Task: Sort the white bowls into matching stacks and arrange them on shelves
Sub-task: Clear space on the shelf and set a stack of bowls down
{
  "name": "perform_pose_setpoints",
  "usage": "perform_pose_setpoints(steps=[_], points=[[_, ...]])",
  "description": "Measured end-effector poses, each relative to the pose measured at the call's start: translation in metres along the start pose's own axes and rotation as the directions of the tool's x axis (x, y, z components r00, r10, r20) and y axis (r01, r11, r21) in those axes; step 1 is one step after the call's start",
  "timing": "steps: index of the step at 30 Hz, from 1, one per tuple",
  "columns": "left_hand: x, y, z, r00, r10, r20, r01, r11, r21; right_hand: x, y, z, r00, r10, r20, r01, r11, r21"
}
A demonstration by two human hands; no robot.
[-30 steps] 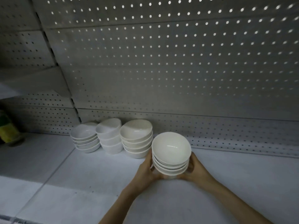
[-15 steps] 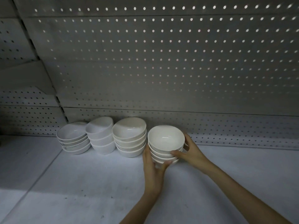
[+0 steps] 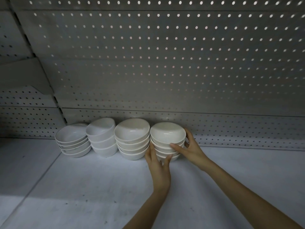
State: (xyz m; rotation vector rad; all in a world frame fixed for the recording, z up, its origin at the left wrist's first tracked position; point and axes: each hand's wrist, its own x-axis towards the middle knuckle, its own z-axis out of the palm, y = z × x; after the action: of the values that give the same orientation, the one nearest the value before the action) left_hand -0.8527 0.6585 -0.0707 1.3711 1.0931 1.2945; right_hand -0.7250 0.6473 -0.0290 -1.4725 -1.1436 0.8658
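Four stacks of white bowls stand in a row at the back of the white shelf (image 3: 82, 187), against the perforated wall. The rightmost stack (image 3: 167, 134) holds several bowls. My left hand (image 3: 157, 164) touches its lower left side, fingers up against the bowls. My right hand (image 3: 189, 149) wraps its right side, thumb on the front and fingers behind. To the left stand a like stack (image 3: 132, 134), a stack of three deeper bowls (image 3: 102, 138) and a stack of shallow dark-rimmed bowls (image 3: 72, 139).
The perforated back panel (image 3: 165, 71) rises right behind the bowls. A shelf bracket (image 3: 29, 75) juts out at upper left. A seam in the shelf runs diagonally at left. Bare shelf surface lies in front of and to the right of the stacks.
Both hands have pushed the rightmost stack back and left, from the open shelf to the wall beside the third stack. The stack now rests on the shelf.
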Motion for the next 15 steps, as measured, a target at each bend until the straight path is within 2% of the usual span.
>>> perform_pose_setpoints(steps=[6, 10, 13, 15], points=[[0.001, 0.005, -0.001, 0.999, -0.036, 0.025, 0.037, 0.998, -0.059, 0.0, -0.001, 0.006, 1.0, -0.004, -0.02, 0.003, 1.0, -0.025], [0.004, -0.003, -0.015, 0.989, 0.008, 0.144, -0.004, 1.0, -0.025, -0.007, -0.008, 0.007, 0.999, 0.031, -0.017, -0.032, 0.999, -0.041], [0.007, -0.006, -0.035, 0.964, 0.041, 0.261, -0.074, 0.99, 0.117, -0.021, -0.009, -0.001, 0.996, 0.045, -0.071, -0.061, 0.971, -0.229], [0.01, -0.007, -0.051, 0.935, 0.102, 0.339, -0.191, 0.952, 0.24, -0.039, -0.009, -0.014, 0.992, 0.021, -0.125, -0.077, 0.884, -0.461]])
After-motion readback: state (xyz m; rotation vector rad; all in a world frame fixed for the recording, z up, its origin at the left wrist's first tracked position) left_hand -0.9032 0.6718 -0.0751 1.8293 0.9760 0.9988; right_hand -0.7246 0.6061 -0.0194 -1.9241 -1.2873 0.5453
